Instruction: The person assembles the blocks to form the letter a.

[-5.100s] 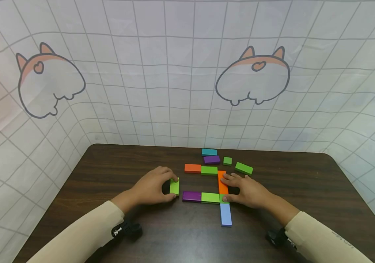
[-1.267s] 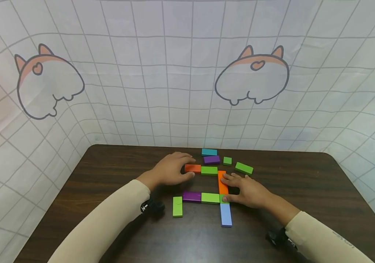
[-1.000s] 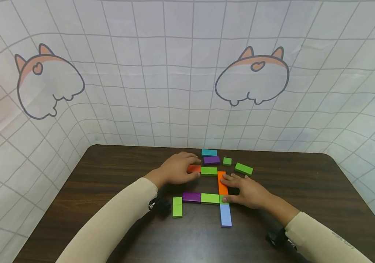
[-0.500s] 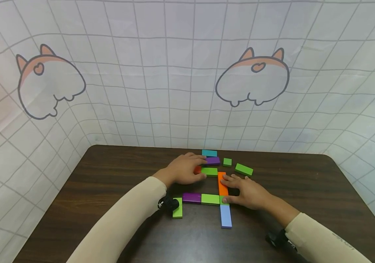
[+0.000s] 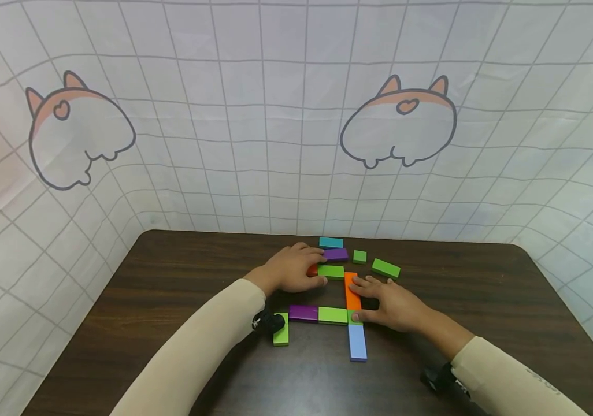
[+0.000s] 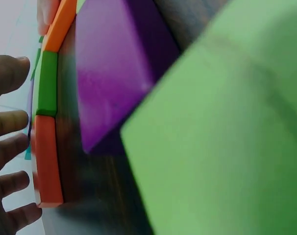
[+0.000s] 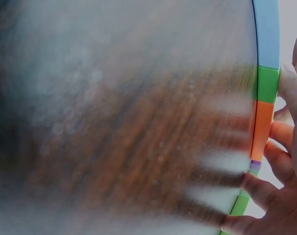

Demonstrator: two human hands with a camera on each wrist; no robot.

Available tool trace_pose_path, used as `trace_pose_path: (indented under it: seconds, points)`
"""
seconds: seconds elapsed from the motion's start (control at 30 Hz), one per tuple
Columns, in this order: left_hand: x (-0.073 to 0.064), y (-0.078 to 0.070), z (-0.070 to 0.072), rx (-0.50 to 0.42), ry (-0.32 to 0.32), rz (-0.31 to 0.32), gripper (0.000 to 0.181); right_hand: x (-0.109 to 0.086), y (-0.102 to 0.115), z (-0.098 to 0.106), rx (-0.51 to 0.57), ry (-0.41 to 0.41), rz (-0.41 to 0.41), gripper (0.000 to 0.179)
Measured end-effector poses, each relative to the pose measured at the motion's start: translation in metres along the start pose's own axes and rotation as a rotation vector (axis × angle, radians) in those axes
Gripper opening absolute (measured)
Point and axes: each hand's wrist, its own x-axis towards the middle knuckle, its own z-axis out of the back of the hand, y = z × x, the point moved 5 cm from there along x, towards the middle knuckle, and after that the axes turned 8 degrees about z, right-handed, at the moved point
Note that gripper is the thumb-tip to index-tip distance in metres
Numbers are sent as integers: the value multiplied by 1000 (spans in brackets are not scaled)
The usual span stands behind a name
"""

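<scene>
My left hand [image 5: 292, 268] is over the far row, covering most of a red-orange block [image 6: 49, 161]. Its spread fingers [image 6: 12, 147] show beside that block in the left wrist view, and its thumb lies near a green block [image 5: 331, 272]. My right hand [image 5: 395, 301] rests its fingers on an upright orange block [image 5: 352, 292] and its thumb on a small green square block [image 5: 352, 316]. A light blue block [image 5: 357, 342] continues that column toward me. Left of the square lie a lime block [image 5: 332, 315] and a purple block [image 5: 303, 313].
Another lime block [image 5: 282, 336] lies lengthwise below my left wrist, partly hidden by the wrist camera [image 5: 270, 322]. At the back are a teal block [image 5: 331, 242], a second purple block [image 5: 336, 254], a green cube [image 5: 359, 257] and a tilted green block [image 5: 386, 268] on the dark table [image 5: 182, 271].
My left hand has let go of the lime block, now lower beside the near purple block's left end. It has moved up and right over the red-orange block. The right hand has stayed put.
</scene>
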Motion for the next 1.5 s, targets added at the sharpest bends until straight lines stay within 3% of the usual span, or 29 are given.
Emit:
trace_pose_path:
  seconds: [0.3, 0.53, 1.5]
  points:
    - [1, -1, -3, -2, 41, 13, 68, 2, 2, -1, 5, 4, 9, 83]
    - [-4, 3, 3, -23, 23, 22, 65, 2, 1, -1, 1, 8, 3, 83]
    - [-40, 63, 9, -81, -34, 59, 59, 1, 2, 1, -4, -8, 20, 84]
